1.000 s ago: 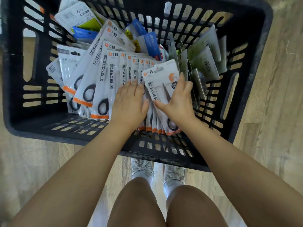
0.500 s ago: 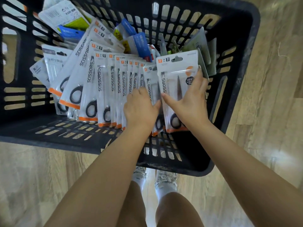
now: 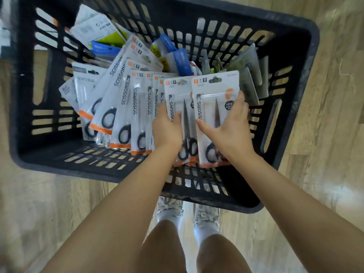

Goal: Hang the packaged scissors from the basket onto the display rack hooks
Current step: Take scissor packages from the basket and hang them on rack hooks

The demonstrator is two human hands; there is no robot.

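Observation:
A black slotted basket (image 3: 291, 79) on the floor holds a fanned row of white scissors packs (image 3: 126, 107) with orange bottom strips and black handles. My right hand (image 3: 228, 127) grips the rightmost scissors pack (image 3: 214, 89), thumb on its front and fingers round its right edge. My left hand (image 3: 167, 129) pinches the pack beside it (image 3: 177, 95), thumb on the front, fingers behind. Both packs stand raised above the row. No display rack is in view.
Other packaged goods lie at the basket's back: blue-topped packs (image 3: 181, 60), a green and white pack (image 3: 98, 30), and grey packs (image 3: 250, 75) against the right wall. The basket stands on a wooden floor (image 3: 334, 134). My legs and shoes (image 3: 187, 213) are just below it.
My right hand has lifted its pack higher and turned it upright. My left hand moved from lying on the row to pinching the neighbouring pack and raising it. The view shifted left.

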